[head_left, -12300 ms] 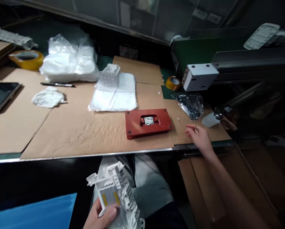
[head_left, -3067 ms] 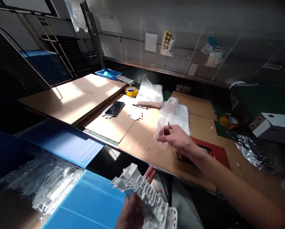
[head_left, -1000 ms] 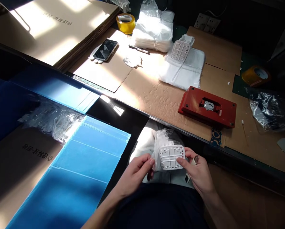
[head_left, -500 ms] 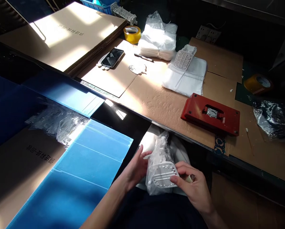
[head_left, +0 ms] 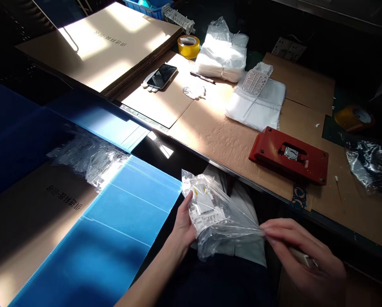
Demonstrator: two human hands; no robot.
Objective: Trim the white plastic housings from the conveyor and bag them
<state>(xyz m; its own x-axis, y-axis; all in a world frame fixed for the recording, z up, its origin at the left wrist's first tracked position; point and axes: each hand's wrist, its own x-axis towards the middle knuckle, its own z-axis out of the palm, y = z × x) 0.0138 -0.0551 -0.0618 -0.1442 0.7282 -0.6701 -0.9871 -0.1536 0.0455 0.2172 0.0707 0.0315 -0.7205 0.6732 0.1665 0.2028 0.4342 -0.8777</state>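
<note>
A white moulded plastic part (head_left: 205, 207) lies inside a clear plastic bag (head_left: 224, 224) over my lap. My left hand (head_left: 183, 221) cups the bagged part from the left, its fingers closed on it. My right hand (head_left: 301, 251) pinches the bag's open end at the right and pulls it taut; a small pale tool also sticks out of that hand. On the cardboard-covered bench sits a red fixture block (head_left: 290, 155). Behind it another white part (head_left: 257, 79) rests on a stack of clear bags (head_left: 256, 106).
A blue corrugated box (head_left: 91, 238) at my left holds several bagged parts (head_left: 88, 155). On the bench lie a phone (head_left: 163, 76), yellow tape rolls (head_left: 188, 44), a bundle of bags (head_left: 223, 53) and a crumpled dark bag (head_left: 368, 164).
The part has turned from end-on to lying lengthwise in the bag. My right hand has moved right, drawing the bag's open end out; my left hand has shifted to the part's left side.
</note>
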